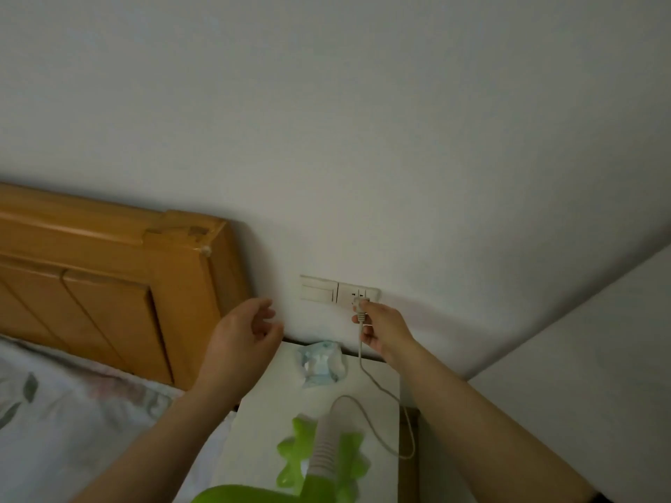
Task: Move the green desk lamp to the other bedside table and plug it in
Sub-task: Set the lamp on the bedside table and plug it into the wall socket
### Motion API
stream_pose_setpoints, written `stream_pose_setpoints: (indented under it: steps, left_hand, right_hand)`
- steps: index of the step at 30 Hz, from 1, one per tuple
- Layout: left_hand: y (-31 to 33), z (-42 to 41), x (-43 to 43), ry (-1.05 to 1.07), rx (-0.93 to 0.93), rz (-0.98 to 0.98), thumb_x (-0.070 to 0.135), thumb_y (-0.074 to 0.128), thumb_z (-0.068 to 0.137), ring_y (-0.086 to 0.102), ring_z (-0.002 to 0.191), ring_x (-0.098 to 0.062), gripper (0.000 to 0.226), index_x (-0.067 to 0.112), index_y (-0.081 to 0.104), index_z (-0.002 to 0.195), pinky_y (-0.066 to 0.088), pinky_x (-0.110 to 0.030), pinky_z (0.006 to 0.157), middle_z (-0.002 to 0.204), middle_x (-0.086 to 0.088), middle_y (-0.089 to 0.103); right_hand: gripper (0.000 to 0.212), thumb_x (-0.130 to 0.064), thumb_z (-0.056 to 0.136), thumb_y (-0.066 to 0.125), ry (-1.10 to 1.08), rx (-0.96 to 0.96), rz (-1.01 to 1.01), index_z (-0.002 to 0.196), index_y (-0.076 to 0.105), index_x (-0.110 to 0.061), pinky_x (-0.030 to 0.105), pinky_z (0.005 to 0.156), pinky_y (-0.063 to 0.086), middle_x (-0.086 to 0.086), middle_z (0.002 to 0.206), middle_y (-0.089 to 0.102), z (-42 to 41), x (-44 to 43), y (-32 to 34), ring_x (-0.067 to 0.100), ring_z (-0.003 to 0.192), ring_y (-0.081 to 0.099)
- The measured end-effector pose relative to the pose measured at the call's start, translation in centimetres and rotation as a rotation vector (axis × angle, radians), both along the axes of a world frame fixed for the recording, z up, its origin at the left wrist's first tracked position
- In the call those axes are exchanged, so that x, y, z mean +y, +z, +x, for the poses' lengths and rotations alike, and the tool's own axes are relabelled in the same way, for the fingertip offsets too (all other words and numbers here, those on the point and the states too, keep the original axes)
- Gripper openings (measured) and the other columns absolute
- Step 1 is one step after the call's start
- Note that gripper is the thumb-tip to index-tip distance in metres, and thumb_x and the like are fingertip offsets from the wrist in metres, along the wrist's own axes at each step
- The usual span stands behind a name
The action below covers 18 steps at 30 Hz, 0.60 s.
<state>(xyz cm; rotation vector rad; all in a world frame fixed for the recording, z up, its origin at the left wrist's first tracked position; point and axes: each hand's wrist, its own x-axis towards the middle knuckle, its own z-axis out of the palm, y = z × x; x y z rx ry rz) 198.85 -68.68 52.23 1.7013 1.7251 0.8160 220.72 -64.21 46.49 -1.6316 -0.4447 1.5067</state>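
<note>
The green desk lamp (319, 462) stands on the white bedside table (261, 422) at the bottom of the view, its ribbed white neck rising from a green star-shaped base. Its pale cord (377, 386) loops over the table and runs up to the plug (360, 309). My right hand (383, 330) grips that plug and holds it against the wall socket (357, 294). Whether the prongs are fully in is unclear. My left hand (243, 334) hovers open in the air to the left, fingers spread, holding nothing.
A light switch plate (318, 288) sits left of the socket. A crumpled blue-white packet (321, 363) lies at the back of the table. The wooden headboard (109, 281) and a bed with floral bedding (54, 412) fill the left. A white wall or panel (581, 357) closes the right.
</note>
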Motion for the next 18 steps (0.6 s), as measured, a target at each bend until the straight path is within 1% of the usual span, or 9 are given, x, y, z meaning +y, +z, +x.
stream_pose_setpoints:
  steps: [3, 5, 7, 10, 14, 18]
  left_hand:
    - [-0.7, -0.5, 0.3, 0.024, 0.015, -0.014, 0.021, 0.064, 0.083, 0.061, 0.093, -0.008, 0.04, 0.014, 0.056, 0.122, 0.041, -0.013, 0.073, 0.106, 0.003, 0.066]
    - [-1.1, -0.6, 0.4, 0.031, 0.041, -0.018, 0.022, 0.064, 0.083, 0.061, 0.091, -0.008, 0.038, 0.014, 0.058, 0.119, 0.041, -0.011, 0.07, 0.101, 0.005, 0.065]
    - [-1.6, -0.7, 0.6, 0.034, 0.046, -0.034, 0.022, 0.064, 0.083, 0.061, 0.091, -0.008, 0.037, 0.016, 0.057, 0.119, 0.04, -0.01, 0.069, 0.101, 0.004, 0.065]
    - [-2.4, -0.6, 1.0, 0.042, 0.046, -0.066, 0.023, 0.062, 0.084, 0.061, 0.093, -0.008, 0.037, 0.018, 0.057, 0.12, 0.044, -0.017, 0.076, 0.108, 0.004, 0.064]
    - [-3.1, -0.6, 1.4, 0.049, 0.052, -0.088, 0.023, 0.062, 0.083, 0.062, 0.092, -0.009, 0.036, 0.019, 0.058, 0.119, 0.052, -0.026, 0.082, 0.107, 0.004, 0.065]
    - [-3.6, -0.6, 1.8, 0.055, 0.043, -0.108, 0.023, 0.062, 0.084, 0.062, 0.094, -0.01, 0.037, 0.019, 0.057, 0.12, 0.049, -0.024, 0.081, 0.11, 0.003, 0.065]
  right_hand:
    - [0.015, -0.019, 0.09, 0.054, 0.008, 0.002, -0.018, 0.087, 0.063, -0.008, 0.019, 0.046, 0.039, 0.006, 0.071, 0.06, -0.6, 1.2, -1.7, 0.009, 0.045, 0.036]
    - [0.016, -0.019, 0.091, 0.052, 0.01, -0.001, -0.025, 0.083, 0.062, -0.009, 0.02, 0.048, 0.039, 0.006, 0.073, 0.06, -0.8, 1.8, -2.6, 0.009, 0.045, 0.036]
    - [0.017, -0.018, 0.091, 0.052, 0.009, -0.001, -0.035, 0.085, 0.062, -0.006, 0.021, 0.048, 0.04, 0.007, 0.074, 0.06, -0.9, 2.6, -3.7, 0.009, 0.045, 0.037]
    - [0.018, -0.018, 0.092, 0.051, -0.025, -0.011, -0.061, 0.086, 0.062, -0.005, 0.022, 0.049, 0.041, 0.008, 0.075, 0.061, -0.6, 3.7, -5.3, 0.009, 0.043, 0.04]
    - [0.018, -0.019, 0.094, 0.049, -0.057, -0.057, -0.075, 0.088, 0.061, -0.007, 0.024, 0.053, 0.041, 0.007, 0.075, 0.061, 0.3, 4.4, -6.7, 0.012, 0.05, 0.04]
    - [0.018, -0.019, 0.092, 0.051, -0.023, -0.083, -0.066, 0.082, 0.062, -0.009, 0.024, 0.053, 0.041, 0.007, 0.076, 0.061, 0.8, 4.7, -7.5, 0.012, 0.05, 0.04]
